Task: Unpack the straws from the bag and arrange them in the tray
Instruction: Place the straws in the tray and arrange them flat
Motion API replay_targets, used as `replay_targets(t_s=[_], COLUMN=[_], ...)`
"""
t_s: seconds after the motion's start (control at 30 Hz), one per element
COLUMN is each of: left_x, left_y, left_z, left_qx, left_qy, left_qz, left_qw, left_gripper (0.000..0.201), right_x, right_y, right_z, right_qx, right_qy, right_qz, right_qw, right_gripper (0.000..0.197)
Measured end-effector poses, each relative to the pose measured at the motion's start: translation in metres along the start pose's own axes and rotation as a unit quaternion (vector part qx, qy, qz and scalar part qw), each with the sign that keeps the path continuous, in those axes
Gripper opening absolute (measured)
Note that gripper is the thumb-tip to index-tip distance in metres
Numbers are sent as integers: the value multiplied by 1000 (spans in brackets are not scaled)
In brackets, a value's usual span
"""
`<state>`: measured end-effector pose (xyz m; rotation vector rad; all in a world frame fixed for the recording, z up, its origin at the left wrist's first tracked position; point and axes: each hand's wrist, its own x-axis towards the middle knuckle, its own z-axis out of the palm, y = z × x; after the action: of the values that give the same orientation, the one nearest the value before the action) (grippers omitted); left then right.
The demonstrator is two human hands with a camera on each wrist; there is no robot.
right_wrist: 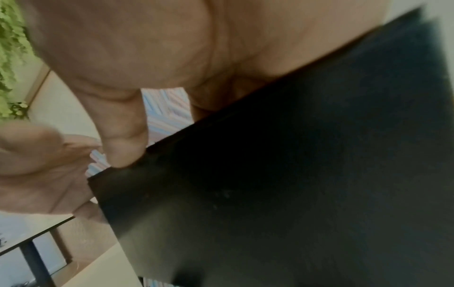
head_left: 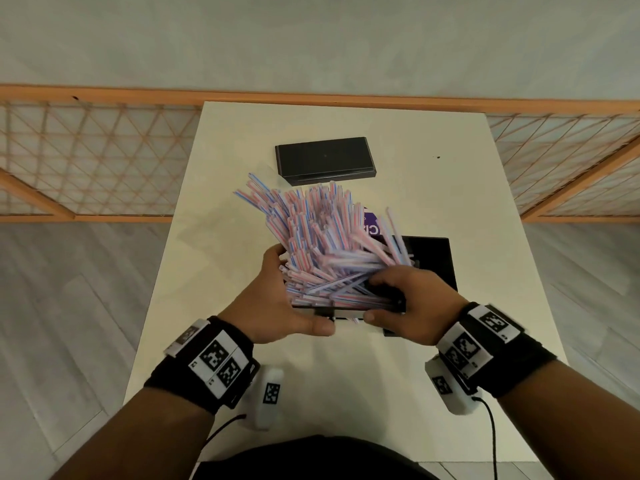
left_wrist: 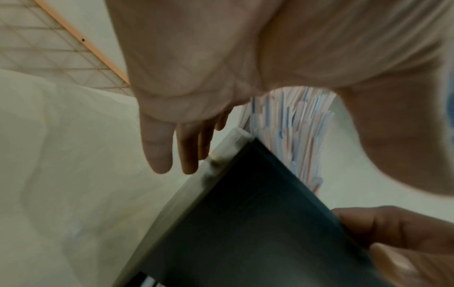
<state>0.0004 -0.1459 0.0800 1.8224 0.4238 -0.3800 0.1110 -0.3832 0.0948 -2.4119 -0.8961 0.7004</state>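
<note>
A thick heap of red, white and blue striped straws (head_left: 322, 244) fans out of a black tray (head_left: 346, 311) that I hold over the white table (head_left: 346, 382). My left hand (head_left: 287, 299) grips the tray's left end, fingers (left_wrist: 159, 151) down its side and thumb on the near edge. My right hand (head_left: 398, 296) grips the right end, thumb (right_wrist: 125, 145) on the rim and fingers over the straws. The left wrist view shows the tray's dark underside (left_wrist: 245, 223) and straws (left_wrist: 294, 136). The purple bag (head_left: 372, 221) lies behind the heap, mostly hidden.
A shut black box (head_left: 325, 161) lies at the table's far middle. Another flat black piece (head_left: 433, 261) lies on the table to the right of my hands. An orange-framed lattice screen (head_left: 86, 161) runs behind the table.
</note>
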Motion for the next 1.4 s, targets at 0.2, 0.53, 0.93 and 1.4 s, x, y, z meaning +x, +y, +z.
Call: replay_targets(t_s=[0.2, 0.53, 0.93, 1.4], left_x=[3, 6, 13, 7], left_y=[0, 12, 16, 29], left_z=[0, 26, 31, 23], left_qx=[83, -131, -194, -211], left_qy=[130, 164, 211, 311], left_qz=[-47, -1, 62, 146], left_qw=[987, 978, 956, 915], left_gripper=[100, 53, 34, 39], right_x=[8, 27, 39, 42], right_y=[1, -20, -29, -26], right_z=[1, 4, 6, 10], right_qx=[-74, -50, -98, -81], right_qy=[-103, -167, -249, -190], right_qz=[22, 30, 94, 57], right_qw=[992, 984, 959, 977], right_gripper=[43, 52, 32, 56])
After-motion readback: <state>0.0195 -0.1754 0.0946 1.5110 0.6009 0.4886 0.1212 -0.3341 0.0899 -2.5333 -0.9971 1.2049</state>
